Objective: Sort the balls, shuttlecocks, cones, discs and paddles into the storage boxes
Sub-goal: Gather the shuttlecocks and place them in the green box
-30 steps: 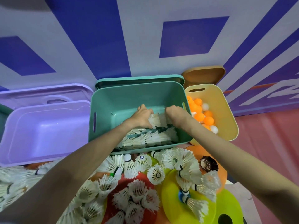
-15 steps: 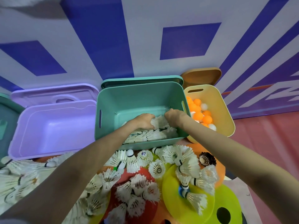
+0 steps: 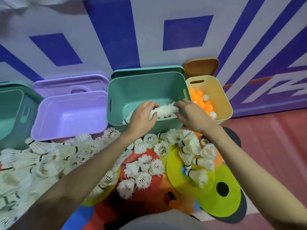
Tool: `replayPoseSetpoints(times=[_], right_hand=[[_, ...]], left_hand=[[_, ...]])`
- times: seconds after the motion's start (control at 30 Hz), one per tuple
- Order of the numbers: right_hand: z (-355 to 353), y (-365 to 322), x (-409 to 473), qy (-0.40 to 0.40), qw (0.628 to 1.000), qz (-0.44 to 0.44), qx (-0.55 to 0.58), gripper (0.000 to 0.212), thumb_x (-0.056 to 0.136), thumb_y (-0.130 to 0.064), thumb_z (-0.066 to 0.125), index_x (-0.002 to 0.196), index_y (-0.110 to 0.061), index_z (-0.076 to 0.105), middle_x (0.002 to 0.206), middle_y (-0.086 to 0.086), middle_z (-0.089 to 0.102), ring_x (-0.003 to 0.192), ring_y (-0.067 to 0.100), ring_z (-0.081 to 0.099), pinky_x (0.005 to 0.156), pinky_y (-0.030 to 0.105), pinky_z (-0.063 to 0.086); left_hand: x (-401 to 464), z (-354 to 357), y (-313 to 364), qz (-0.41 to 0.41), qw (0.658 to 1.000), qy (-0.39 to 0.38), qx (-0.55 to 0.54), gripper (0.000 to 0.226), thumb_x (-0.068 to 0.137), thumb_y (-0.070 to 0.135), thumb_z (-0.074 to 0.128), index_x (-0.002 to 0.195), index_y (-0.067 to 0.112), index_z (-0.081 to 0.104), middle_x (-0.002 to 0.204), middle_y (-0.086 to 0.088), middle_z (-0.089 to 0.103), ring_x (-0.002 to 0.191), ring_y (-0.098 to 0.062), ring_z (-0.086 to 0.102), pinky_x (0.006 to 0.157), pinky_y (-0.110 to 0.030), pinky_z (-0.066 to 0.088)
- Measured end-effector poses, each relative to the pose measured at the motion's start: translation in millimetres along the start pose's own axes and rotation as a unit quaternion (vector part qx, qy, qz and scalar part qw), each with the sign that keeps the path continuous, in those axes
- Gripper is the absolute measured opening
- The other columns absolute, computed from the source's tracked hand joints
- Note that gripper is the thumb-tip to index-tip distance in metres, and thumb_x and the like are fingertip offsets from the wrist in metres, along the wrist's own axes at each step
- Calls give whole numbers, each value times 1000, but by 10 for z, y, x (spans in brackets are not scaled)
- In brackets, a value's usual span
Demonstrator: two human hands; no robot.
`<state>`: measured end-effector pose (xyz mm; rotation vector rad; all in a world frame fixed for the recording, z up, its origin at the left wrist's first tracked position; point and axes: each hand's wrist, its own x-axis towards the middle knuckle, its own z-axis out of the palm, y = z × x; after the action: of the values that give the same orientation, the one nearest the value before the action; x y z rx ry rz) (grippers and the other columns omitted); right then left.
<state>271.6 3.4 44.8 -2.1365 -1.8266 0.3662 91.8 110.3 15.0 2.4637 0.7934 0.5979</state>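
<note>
My left hand (image 3: pixel 141 118) and right hand (image 3: pixel 191 115) both reach over the near wall of the teal plastic storage box (image 3: pixel 132 90). Between them lies a bundle of white feather shuttlecocks (image 3: pixel 166 112), resting on the box floor against its near right side. My left fingers curl over the bundle's left end and grip it, thumb underneath. My right hand lies at the bundle's right end with fingers bent towards the feathers, touching them; whether they truly clasp it I cannot tell.

Right of the teal box, touching it, stands a yellow plastic box (image 3: pixel 219 97) holding orange and white table-tennis balls (image 3: pixel 201 100). To the left stands an open lilac plastic box (image 3: pixel 69 117), its lid leaning behind it.

Below my wrists, outside the boxes, many loose white shuttlecocks (image 3: pixel 142 171) lie scattered on the floor, some on top of flat yellow-green discs (image 3: pixel 221 196) and red discs (image 3: pixel 149 155).
</note>
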Motion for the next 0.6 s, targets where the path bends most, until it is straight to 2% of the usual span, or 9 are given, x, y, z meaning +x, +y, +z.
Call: replayPoseSetpoints(times=[0.07,0.17,0.3,0.4,0.47,0.6], right_hand=[[-28,20,-268,49,998,-2,38,27,93,-15,54,118,-4,57,106,13,57,96,29,58,79,42,48],[-29,76,-627,97,992,16,77,20,93,-11,55,112,-5,59,98,11,58,88,25,58,75,39,48],[93,241,-1051,114,985,96,82,22,93,-14,56,114,-6,60,105,10,59,88,25,60,74,41,51],[222,355,-1318,115,979,147,87,22,89,-9,60,111,-4,61,106,13,58,90,30,61,74,42,51],[332,415,-1456,98,976,175,84,29,87,-11,63,115,-3,60,110,14,55,99,31,57,83,41,49],[529,504,-1629,34,974,217,60,64,82,-25,73,135,-2,46,129,18,47,121,33,45,100,38,38]], left_hand=[[-180,31,145,24,999,3,-29,20,91,9,58,110,10,64,105,-1,64,96,-15,59,87,-32,50],[-421,192,293,18,996,-46,-74,25,90,9,61,114,11,64,106,4,63,94,-9,58,87,-31,52],[-648,522,470,-18,990,-116,-76,33,87,17,66,120,12,62,114,-3,66,102,-17,62,87,-39,52],[-693,787,625,-24,986,-160,-32,42,88,22,66,127,12,56,123,-5,61,109,-21,60,88,-39,50],[-695,937,712,-24,983,-184,-1,55,87,28,67,136,12,47,131,-6,55,118,-24,54,91,-38,48],[-637,1140,874,-19,978,-206,29,73,83,31,71,142,10,35,135,-10,47,125,-27,46,97,-38,44]])
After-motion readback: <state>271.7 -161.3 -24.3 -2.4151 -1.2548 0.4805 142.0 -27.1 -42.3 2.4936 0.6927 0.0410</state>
